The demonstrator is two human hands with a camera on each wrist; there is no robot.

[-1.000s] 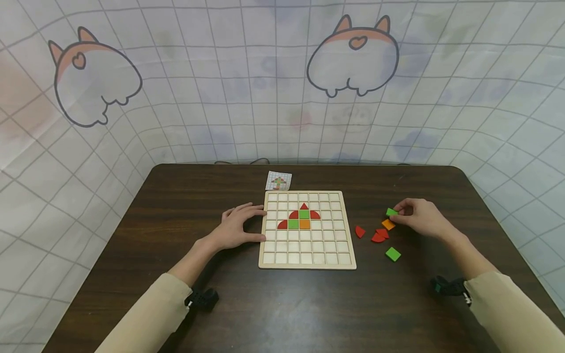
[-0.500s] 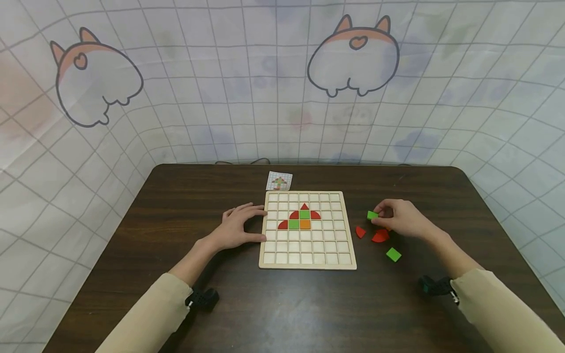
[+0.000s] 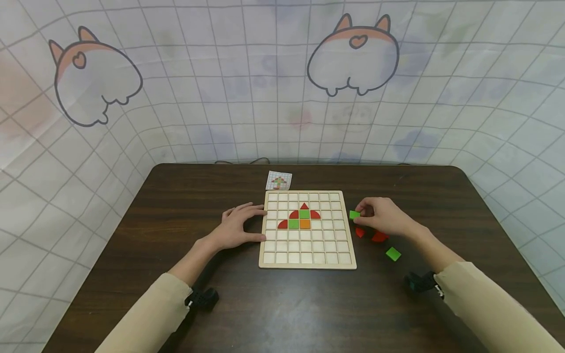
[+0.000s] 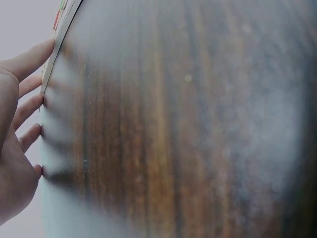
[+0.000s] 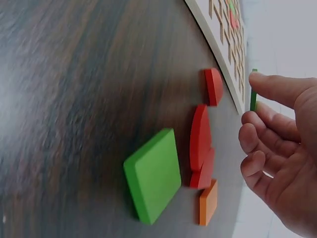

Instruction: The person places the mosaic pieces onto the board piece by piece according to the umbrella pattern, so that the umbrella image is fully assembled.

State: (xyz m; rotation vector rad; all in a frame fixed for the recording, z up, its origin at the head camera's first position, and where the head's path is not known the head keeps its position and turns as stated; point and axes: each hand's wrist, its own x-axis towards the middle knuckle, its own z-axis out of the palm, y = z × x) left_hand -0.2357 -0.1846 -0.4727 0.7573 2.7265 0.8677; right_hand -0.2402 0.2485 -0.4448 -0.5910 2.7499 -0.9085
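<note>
One green square (image 3: pixel 354 214) is pinched between the thumb and fingers of the right hand (image 3: pixel 383 216), up off the table, just right of the board. Those fingertips are close together on the square, and the ring and little fingers curl in. The palm is turned sideways and the arm reaches in from the right.

Five loose pieces lie on the table below and beside that hand: three red pieces (image 5: pixel 200 136), two of them touching, one loose green square (image 5: pixel 157 176) and one orange square (image 5: pixel 208 202).

The left hand (image 3: pixel 233 229) is spread wide and has hold of nothing. Its thumb and pointing finger touch the left edge of the board (image 3: pixel 318 245), and its other fingers reach down to the table.

The board has seven rows of seven boxes. Seven pieces sit in it: one red triangle (image 3: pixel 304 207), three red rounded pieces (image 3: pixel 294 214), two green squares (image 3: pixel 293 224) and one orange square (image 3: pixel 305 224).

One small picture card (image 3: pixel 278 181) lies behind the board. Two tan sleeves (image 3: pixel 147 314) come in over the brown table (image 3: pixel 282 314). Two animal drawings (image 3: pixel 353 59) are on the cloth behind.
</note>
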